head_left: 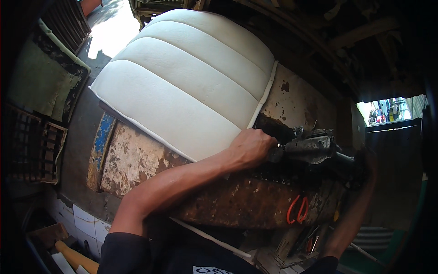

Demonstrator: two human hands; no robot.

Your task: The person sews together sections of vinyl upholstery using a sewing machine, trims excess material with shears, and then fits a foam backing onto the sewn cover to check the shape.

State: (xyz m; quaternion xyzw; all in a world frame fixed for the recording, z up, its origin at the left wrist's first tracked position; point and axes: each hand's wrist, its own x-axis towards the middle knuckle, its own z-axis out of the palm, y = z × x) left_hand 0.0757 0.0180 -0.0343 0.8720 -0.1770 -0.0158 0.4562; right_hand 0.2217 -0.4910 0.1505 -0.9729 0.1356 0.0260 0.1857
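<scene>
A black sewing machine (pixel 312 148) sits at the right of a worn, rusty table (pixel 132 162). A white padded cover (pixel 178 89) with several stitched channels and piped edges lies across the table, its near right corner by the machine. My left hand (pixel 253 146) is closed at that corner, beside the needle end; what its fingers hold is hidden. My right hand (pixel 365 162) is at the handwheel end of the machine, dark and blurred, so its fingers cannot be made out.
Orange scissor handles (pixel 296 209) show at the table's front edge. Slatted frames (pixel 34 150) and a greenish panel (pixel 43 77) stand at left. Yellow foam (pixel 73 258) lies at lower left. Dark wooden clutter (pixel 360 32) fills the upper right. A pale rod (pixel 210 235) is below the table edge.
</scene>
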